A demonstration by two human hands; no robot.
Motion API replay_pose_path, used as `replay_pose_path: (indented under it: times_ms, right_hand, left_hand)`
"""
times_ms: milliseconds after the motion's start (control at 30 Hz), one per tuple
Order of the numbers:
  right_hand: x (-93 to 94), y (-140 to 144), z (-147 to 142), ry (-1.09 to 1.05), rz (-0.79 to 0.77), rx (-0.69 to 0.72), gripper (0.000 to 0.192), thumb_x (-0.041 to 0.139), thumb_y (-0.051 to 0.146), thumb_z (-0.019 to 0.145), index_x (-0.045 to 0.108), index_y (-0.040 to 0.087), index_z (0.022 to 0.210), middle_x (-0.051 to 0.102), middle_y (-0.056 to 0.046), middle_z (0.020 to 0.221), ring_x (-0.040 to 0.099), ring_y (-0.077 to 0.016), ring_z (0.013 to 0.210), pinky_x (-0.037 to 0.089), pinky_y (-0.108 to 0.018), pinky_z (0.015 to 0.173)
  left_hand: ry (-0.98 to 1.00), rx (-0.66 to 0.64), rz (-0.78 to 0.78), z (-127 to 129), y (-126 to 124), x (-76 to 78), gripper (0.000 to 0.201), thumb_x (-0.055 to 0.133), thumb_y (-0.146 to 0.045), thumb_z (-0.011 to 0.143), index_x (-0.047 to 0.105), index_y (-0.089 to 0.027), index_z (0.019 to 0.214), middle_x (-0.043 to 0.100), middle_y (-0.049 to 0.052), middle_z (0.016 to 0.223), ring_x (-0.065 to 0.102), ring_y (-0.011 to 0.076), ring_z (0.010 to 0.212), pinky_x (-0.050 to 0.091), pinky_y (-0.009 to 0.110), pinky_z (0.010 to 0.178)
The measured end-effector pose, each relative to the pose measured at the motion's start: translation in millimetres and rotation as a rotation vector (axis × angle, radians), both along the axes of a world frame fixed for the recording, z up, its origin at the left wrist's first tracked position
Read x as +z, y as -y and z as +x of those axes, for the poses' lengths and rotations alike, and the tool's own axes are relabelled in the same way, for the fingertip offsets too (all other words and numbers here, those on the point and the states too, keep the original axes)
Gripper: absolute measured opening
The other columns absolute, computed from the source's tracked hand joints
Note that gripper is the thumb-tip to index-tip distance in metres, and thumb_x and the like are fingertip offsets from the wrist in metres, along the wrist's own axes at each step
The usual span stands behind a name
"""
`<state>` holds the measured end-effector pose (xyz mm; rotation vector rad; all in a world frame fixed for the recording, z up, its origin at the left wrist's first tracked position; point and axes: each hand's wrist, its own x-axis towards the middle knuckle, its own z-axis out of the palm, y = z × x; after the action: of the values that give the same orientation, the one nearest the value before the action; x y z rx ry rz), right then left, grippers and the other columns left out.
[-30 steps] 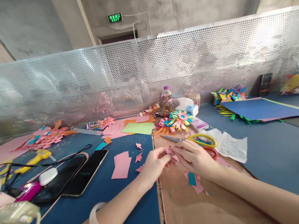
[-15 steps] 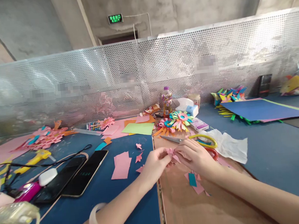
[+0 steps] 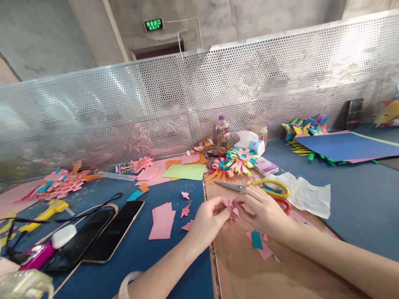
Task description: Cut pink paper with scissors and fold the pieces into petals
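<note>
Between my two hands is a small folded piece of pink paper (image 3: 229, 203), partly covered by fingers. My left hand (image 3: 206, 218) pinches its left side between thumb and fingertips. On the other side, my right hand (image 3: 260, 208) has its thumb and fingers closed on the same paper. Scissors (image 3: 272, 188) with yellow and red handles lie just behind and partly under my right hand. Several small folded pink pieces (image 3: 185, 210) sit left of my left hand, beside flat pink paper rectangles (image 3: 161, 221). Pink scraps and a blue scrap (image 3: 256, 240) lie below my right hand.
Paper flowers (image 3: 241, 159) and a drink bottle (image 3: 223, 137) stand behind the hands. Crumpled tissue (image 3: 304, 195) lies to the right, near stacked coloured sheets (image 3: 354, 146). Phones (image 3: 114, 233), cables and a yellow glue gun (image 3: 48, 213) occupy the left. A perforated metal panel (image 3: 139, 108) closes the back.
The fingers have shifted very slightly around the pink paper, which has turned a little between them. Everything else on the table stays where it was.
</note>
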<state>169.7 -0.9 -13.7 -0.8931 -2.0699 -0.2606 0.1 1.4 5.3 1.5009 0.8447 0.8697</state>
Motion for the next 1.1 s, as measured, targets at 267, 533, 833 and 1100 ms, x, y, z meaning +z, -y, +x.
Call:
replay_pose_path:
  times_ms: [267, 533, 833, 1100]
  right_hand:
    - [-4.4, -0.9, -3.9, -0.154, -0.154, -0.029, 0.003, 0.053, 0.018, 0.078, 0.053, 0.019, 0.075, 0.055, -0.003, 0.071, 0.053, -0.0156, 0.067, 0.044, -0.028, 0.061]
    - [6.0, 2.3, -3.3, -0.291, -0.354, 0.078, 0.012, 0.051, 0.020, 0.081, 0.060, 0.020, 0.089, 0.060, -0.004, 0.080, 0.059, -0.0155, 0.074, 0.049, -0.028, 0.066]
    - [7.4, 0.9, -2.6, -0.359, -0.454, 0.092, 0.015, 0.051, 0.027, 0.083, 0.062, 0.019, 0.078, 0.061, -0.004, 0.077, 0.058, -0.0153, 0.072, 0.048, -0.028, 0.065]
    - [7.5, -0.1, 0.0, -0.334, -0.551, 0.102, 0.018, 0.048, 0.030, 0.085, 0.060, 0.018, 0.077, 0.060, -0.002, 0.074, 0.057, -0.0136, 0.067, 0.046, -0.025, 0.059]
  left_hand:
    - [-0.039, -0.028, 0.065, -2.1, -1.7, -4.0, 0.013, 0.052, -0.029, 0.077, 0.057, -0.017, 0.079, 0.060, 0.001, 0.075, 0.056, 0.0151, 0.071, 0.043, 0.025, 0.065]
    - [-0.132, -0.001, 0.153, -6.7, -5.7, -5.5, 0.019, 0.049, -0.031, 0.080, 0.062, -0.017, 0.084, 0.064, 0.004, 0.081, 0.059, 0.0181, 0.076, 0.043, 0.027, 0.071]
    - [-0.082, 0.027, 0.085, -5.4, -9.1, -11.8, 0.024, 0.053, -0.037, 0.078, 0.061, -0.016, 0.088, 0.066, 0.006, 0.086, 0.060, 0.0188, 0.080, 0.045, 0.029, 0.073]
    - [-0.068, -0.020, 0.100, -5.4, -8.3, -8.0, 0.018, 0.055, -0.033, 0.077, 0.058, -0.016, 0.082, 0.065, 0.004, 0.081, 0.060, 0.0162, 0.072, 0.045, 0.028, 0.070]
